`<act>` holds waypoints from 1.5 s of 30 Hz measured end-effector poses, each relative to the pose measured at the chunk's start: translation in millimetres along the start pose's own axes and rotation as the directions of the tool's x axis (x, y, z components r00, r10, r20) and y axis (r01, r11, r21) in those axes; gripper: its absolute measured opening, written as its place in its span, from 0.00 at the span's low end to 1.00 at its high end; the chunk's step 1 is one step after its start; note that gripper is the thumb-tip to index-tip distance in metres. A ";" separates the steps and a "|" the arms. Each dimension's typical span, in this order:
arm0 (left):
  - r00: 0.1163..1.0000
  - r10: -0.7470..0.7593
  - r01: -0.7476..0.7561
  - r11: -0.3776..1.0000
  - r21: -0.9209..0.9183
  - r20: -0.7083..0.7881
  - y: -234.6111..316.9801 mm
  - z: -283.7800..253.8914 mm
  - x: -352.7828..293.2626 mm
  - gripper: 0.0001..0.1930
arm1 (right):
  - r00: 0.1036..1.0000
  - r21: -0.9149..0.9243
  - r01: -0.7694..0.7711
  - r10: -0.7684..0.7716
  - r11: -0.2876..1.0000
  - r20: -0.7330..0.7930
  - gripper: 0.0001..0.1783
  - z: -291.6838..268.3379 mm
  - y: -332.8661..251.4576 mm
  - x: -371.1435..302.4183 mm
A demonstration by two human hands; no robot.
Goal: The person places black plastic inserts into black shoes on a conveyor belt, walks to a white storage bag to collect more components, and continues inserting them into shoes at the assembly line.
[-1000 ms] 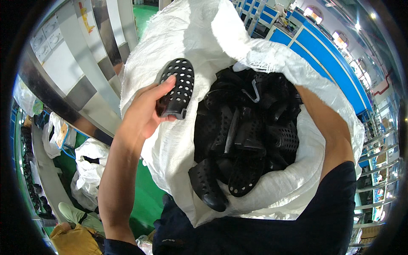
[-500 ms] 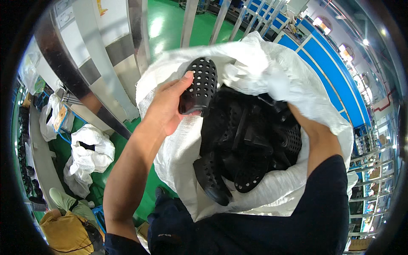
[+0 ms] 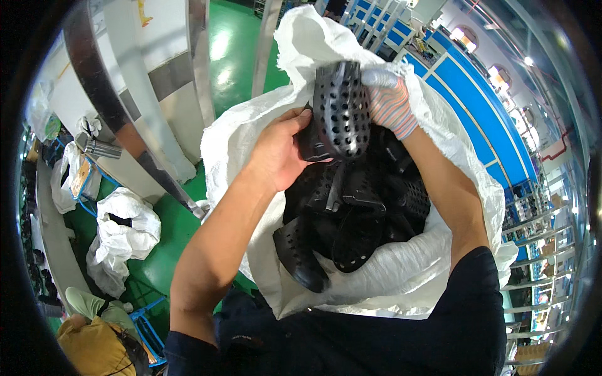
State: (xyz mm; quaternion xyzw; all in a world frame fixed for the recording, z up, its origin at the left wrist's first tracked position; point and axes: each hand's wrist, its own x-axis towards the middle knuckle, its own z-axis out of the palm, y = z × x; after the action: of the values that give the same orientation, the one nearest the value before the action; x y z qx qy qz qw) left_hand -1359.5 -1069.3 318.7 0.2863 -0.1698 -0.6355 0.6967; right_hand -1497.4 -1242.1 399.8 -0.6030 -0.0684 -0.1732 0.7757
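A large white woven sack [image 3: 401, 269] stands open in front of me, with several black perforated plastic pieces [image 3: 301, 257] piled inside. Above the pile, my bare left hand [image 3: 276, 147] grips a black plastic shell [image 3: 310, 143], partly hidden. My right hand [image 3: 390, 103], in a striped glove with pale fingertips, holds the edge of another perforated shell [image 3: 342, 113], rounded like a shoe toe. The two shells overlap, the right one in front; whether they touch I cannot tell.
Metal posts [image 3: 204, 69] rise behind the sack and at the left. Smaller white sacks [image 3: 128, 222] sit on the green floor, near a person in a yellow top [image 3: 97, 348]. Long blue panels [image 3: 470, 106] run along the far right, above metal racks [image 3: 539, 288].
My right hand has come up out of the sack with a second perforated shell. My left hand has moved right with its shell, bringing the two together. The sack's far rim now stands higher.
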 end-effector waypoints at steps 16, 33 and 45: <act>0.955 0.169 -0.194 0.978 -0.082 -0.244 -4.3 -21.6 2.4 0.20 | 0.892 -0.915 -0.355 0.363 0.191 -0.270 0.31 42.4 -24.9 -33.6; 0.969 0.241 -0.221 0.949 -0.225 0.062 -17.4 0.4 -6.0 0.09 | 0.745 -0.518 -0.526 0.072 0.674 -0.663 0.28 86.1 -2.2 -62.2; 0.922 0.323 -0.105 0.739 0.665 -0.212 70.2 18.8 14.6 0.25 | 0.877 -0.918 -0.391 -0.273 0.070 -0.394 0.30 -54.2 -107.6 -44.0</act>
State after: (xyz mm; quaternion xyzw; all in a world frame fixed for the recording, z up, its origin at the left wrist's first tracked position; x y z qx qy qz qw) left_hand -1313.5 -1085.1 374.6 0.5825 -0.2959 -0.3992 0.6433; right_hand -1581.7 -1308.8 469.8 -0.9044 0.2857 -0.2800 0.1484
